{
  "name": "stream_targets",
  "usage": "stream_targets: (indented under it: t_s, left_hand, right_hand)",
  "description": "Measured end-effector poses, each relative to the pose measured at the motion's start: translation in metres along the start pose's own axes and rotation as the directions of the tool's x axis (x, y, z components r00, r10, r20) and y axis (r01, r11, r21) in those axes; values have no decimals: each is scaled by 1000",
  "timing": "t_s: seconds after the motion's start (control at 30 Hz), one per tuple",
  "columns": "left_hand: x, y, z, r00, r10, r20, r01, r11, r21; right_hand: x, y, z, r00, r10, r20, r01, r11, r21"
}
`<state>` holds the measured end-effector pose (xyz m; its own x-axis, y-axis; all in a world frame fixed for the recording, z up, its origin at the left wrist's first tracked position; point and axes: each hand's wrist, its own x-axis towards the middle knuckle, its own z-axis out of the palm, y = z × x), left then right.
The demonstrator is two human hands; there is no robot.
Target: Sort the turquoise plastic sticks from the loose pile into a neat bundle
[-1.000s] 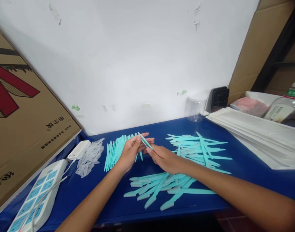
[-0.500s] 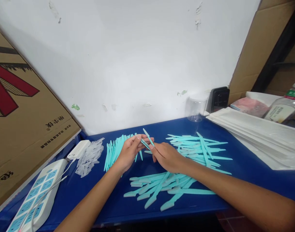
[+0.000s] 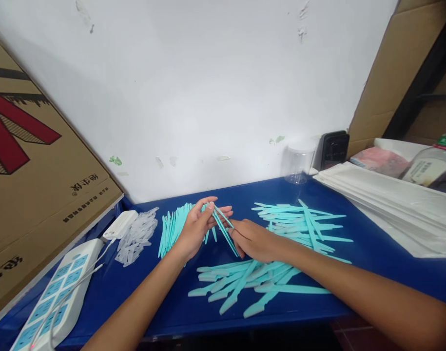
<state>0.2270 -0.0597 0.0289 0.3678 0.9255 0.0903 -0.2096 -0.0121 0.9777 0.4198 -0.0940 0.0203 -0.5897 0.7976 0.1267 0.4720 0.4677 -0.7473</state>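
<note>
Between thumb and fingers, my left hand (image 3: 199,225) holds the upper ends of a few thin turquoise sticks (image 3: 224,231), which slant down to the right. My right hand (image 3: 254,239) pinches one of these sticks near its lower end. Behind my left hand, a row of turquoise sticks (image 3: 168,226) lies side by side on the blue table. A loose pile of turquoise sticks (image 3: 292,222) is behind my right hand. Another pile (image 3: 230,287), with pale blade-like ends, lies in front of both hands.
Clear plastic pieces (image 3: 137,239) lie left, beside a white box (image 3: 121,224) and a power strip (image 3: 62,292) with cables. A clear jar (image 3: 298,163) stands by the wall. White bags (image 3: 383,204) and a bottle (image 3: 427,163) are right. A cardboard box (image 3: 43,185) leans left.
The stick in my right hand has swung from pointing up to lying along the others, its upper end now at my left hand's fingers. The held sticks slant more steeply.
</note>
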Motion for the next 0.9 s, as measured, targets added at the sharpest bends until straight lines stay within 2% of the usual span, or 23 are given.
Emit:
stream_targets:
  t_s: [0.13, 0.33, 0.4, 0.53, 0.77, 0.9]
  left_hand:
    - [-2, 1, 4, 1000, 19, 6, -20, 998, 57]
    - [-4, 2, 10, 998, 53, 16, -54, 993, 103]
    - [-4, 2, 11, 998, 57, 19, -58, 993, 99]
    - [-4, 3, 10, 998, 56, 1, -56, 995, 83]
    - [-3, 4, 7, 1000, 0, 11, 0, 1000, 10]
    - [-4, 6, 8, 1000, 10, 20, -10, 1000, 21]
  right_hand:
    - [1, -3, 1, 999, 44, 32, -44, 999, 16]
    - [2, -1, 7, 997, 18, -72, -33, 974, -223]
    - [1, 0, 8, 997, 22, -75, -39, 969, -244]
    - [-1, -4, 7, 997, 40, -60, -53, 972, -231]
    - [-4, -7, 7, 1000, 3, -17, -6, 987, -159]
    - [-2, -6, 10, 999, -17, 41, 14, 998, 58]
